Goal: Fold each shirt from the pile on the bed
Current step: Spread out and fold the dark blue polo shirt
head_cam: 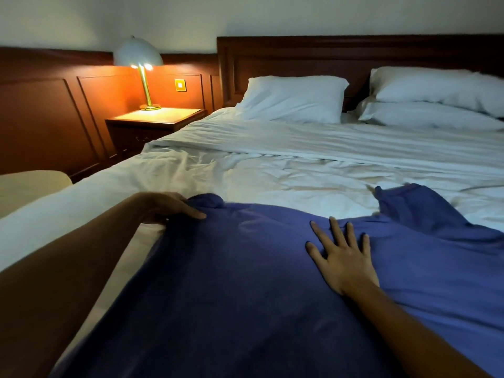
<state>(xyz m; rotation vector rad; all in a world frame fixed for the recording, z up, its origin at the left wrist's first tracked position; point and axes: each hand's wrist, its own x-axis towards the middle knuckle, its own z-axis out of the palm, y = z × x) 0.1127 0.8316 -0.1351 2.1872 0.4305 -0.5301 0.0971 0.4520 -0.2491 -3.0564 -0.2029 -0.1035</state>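
Shirt, blue, lies spread over the near part of the bed, with both hands on it. The right hand lies flat near the middle of the cloth, palm down and fingers straight and fanned, holding nothing, only pressing. Its forearm comes in low from the near right. The left hand sits at the far left corner, where the cloth bunches into a small hump. It is draped over that edge with one digit laid along the top. From where I stand I cannot tell whether it pinches the fabric or merely rests on it. That arm is stretched out long from the near left.

To my eye this is the laying-out and smoothing step, with no fold made yet. The body looks fairly flat, but a sleeve juts out toward the far right, rumpled. The next move likely calls for flattening the left corner, then bringing one side or that sleeve in over the middle while the other hand pins the cloth.

I see no pile from this angle. Beyond the shirt, the sheet is creased. Pillows lean on a dark headboard, and a lamp glows on the nightstand at left.
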